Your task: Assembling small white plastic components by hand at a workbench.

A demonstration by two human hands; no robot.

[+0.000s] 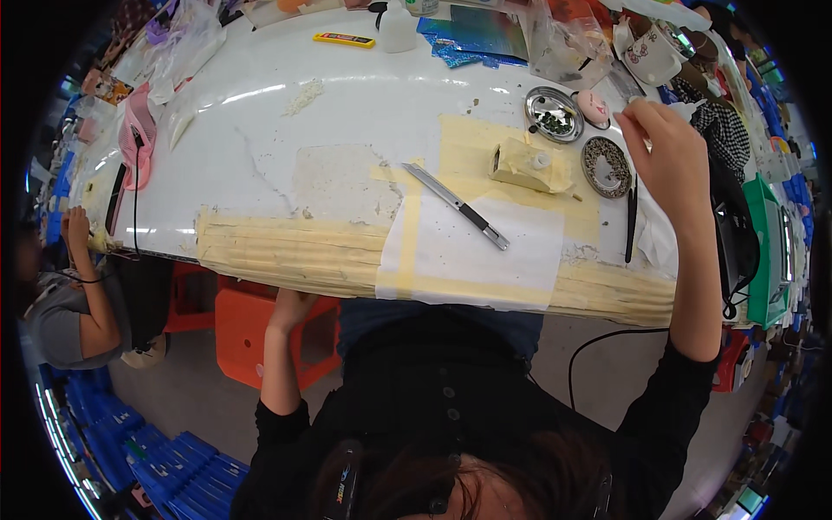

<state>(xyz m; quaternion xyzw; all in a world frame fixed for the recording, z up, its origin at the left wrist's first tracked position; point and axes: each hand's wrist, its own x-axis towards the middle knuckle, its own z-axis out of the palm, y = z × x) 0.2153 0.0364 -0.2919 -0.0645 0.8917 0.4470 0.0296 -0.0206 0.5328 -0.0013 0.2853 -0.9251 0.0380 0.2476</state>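
My right hand (669, 160) is raised over the right side of the table, its fingers bent together beside a clear plastic piece (626, 85); what they hold, if anything, I cannot make out. Below it lie a round dish of small grey-brown bits (606, 166), a metal dish of dark green bits (553, 114), a pink oval object (594, 106) and a dark slim tool (632, 221). My left hand (293, 308) hangs at the table's front edge, its fingers hidden. A utility knife (457, 206) rests mid-table near a tape-covered block (530, 165) and white paper (520, 247).
Yellowish tape covers the table's front edge (286, 251). At the back stand a white bottle (398, 28), a yellow case (344, 40) and blue shiny sheets (472, 35). A mug (652, 56) is back right, a green tray (763, 251) far right. Another person's hand (76, 227) is at left.
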